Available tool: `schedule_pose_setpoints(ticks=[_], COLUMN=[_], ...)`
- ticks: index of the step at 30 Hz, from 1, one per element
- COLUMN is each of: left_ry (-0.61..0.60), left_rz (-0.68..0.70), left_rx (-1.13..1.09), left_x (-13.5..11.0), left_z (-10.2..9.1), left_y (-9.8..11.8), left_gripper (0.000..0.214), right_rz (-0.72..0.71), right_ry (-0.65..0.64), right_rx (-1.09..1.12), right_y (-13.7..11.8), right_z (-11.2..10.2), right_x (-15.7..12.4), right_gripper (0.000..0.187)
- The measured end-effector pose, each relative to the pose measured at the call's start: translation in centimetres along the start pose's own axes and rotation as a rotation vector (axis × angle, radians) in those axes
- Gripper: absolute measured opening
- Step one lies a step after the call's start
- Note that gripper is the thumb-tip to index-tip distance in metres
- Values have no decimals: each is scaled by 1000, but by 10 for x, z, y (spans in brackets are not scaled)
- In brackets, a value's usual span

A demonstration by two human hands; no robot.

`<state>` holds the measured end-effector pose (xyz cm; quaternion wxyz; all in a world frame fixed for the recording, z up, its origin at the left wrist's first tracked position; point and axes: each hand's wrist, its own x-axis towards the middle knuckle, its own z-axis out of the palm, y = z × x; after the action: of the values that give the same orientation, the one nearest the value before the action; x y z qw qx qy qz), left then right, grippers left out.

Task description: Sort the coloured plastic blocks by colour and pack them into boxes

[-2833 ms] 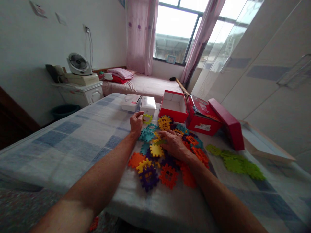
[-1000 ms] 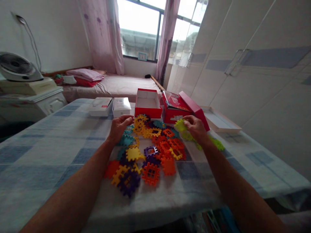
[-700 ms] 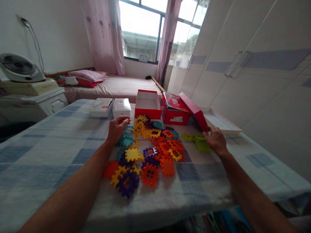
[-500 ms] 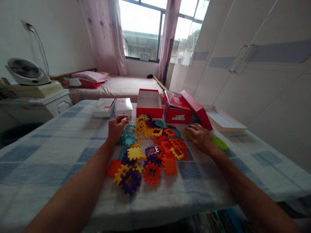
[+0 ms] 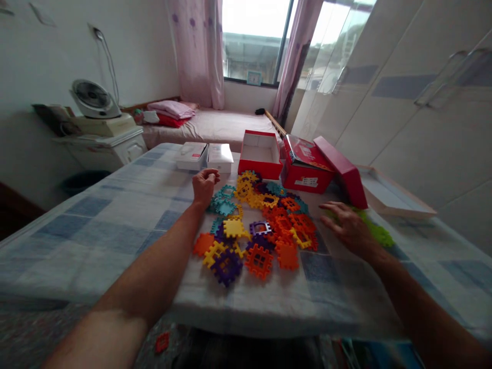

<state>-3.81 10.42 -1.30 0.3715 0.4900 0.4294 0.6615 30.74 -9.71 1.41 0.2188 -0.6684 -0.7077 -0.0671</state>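
Observation:
My left hand (image 5: 204, 185) is at the left of the block pile, beside the teal blocks (image 5: 224, 206), fingers curled together. Whatever it may hold is hidden. On the right, my right hand (image 5: 348, 225) covers part of a lime-green interlocking block (image 5: 331, 215), fingers closed over it. More lime-green blocks (image 5: 378, 231) lie just past that hand. Between my hands spreads a pile of notched plastic blocks: yellow blocks (image 5: 244, 190) at the back, orange blocks (image 5: 286, 223) to the right. A purple block (image 5: 226, 266) and an orange window block (image 5: 259, 261) lie in front.
Behind the pile stand an open red box (image 5: 259, 169), a red box with a booklet on top (image 5: 309, 177) and a leaning red lid (image 5: 342, 169). A shallow tray (image 5: 400, 205) is at right, white boxes (image 5: 220, 159) at left. One red block (image 5: 162, 342) lies on the floor.
The view has swung left and tilted down, bringing the floor block into sight. My right hand and the lime-green block have shifted slightly right; my left hand stays beside the teal blocks.

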Motion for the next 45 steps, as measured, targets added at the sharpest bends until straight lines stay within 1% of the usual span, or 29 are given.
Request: schedule_pose_setpoints(ticks=[3,5,7,9,13,16,18,21,23,24,26,28,30,32,34,36,39,42,45], left_ry=[33,40,37,29,16,2,-6,-10,-12,-13,-17,-19,-19,-21,-27,-31,-19,-20,-32], left_rz=[-33,-40,-36,-31,-33,-31,-28,-29,-34,-36,-37,-34,-31,-30,-34,-40,-48,-48,-59], left_rx=[-8,-17,-23,-22,0,13,15,20,25,27,27,29,37,46,54,58,61,56,60], left_x=[1,1,1,1,1,1,2,3,3,3,3,3,3,3,3,1,-1,0,1], left_z=[-1,-1,0,1,1,1,1,1,1,1,2,2,2,2,2,2,2,1,1], left_y=[0,-1,-2,-3,-5,-7,-9,-11,-12,-12,-13,-13,-13,-13,-12,-10,-7,-8,-9], left_gripper=[21,21,21,21,21,21,21,21,21,21,21,21,22,22,22,21,20,21,21], right_rz=[11,-5,-41,-65,-105,-157,-194,-194,-138,-105,-54,-47,-107,-217,-322,-369,-389,-409,-395], right_ry=[-150,-258,-308,-272,-159,-145,-144,-147,-95,-55,7,-21,-119,-221,-280,-273,-203,-175,-152], right_rx=[187,226,208,173,187,197,182,116,92,111,222,386,518,555,488,356,191,137,125], right_y=[-30,-46,-57,-65,-80,-93,-100,-108,-112,-115,-125,-142,-163,-183,-198,-205,-205,-200,-198], right_z=[-8,-11,-9,-2,19,31,36,34,28,24,15,11,13,22,36,49,63,70,72], right_x=[-12,-21,-29,-33,-26,-12,-2,12,21,25,31,36,38,40,40,40,40,38,36], right_gripper=[41,48,55,55,40,29,25,26,25,25,24,22,20,17,15,15,8,9,11])
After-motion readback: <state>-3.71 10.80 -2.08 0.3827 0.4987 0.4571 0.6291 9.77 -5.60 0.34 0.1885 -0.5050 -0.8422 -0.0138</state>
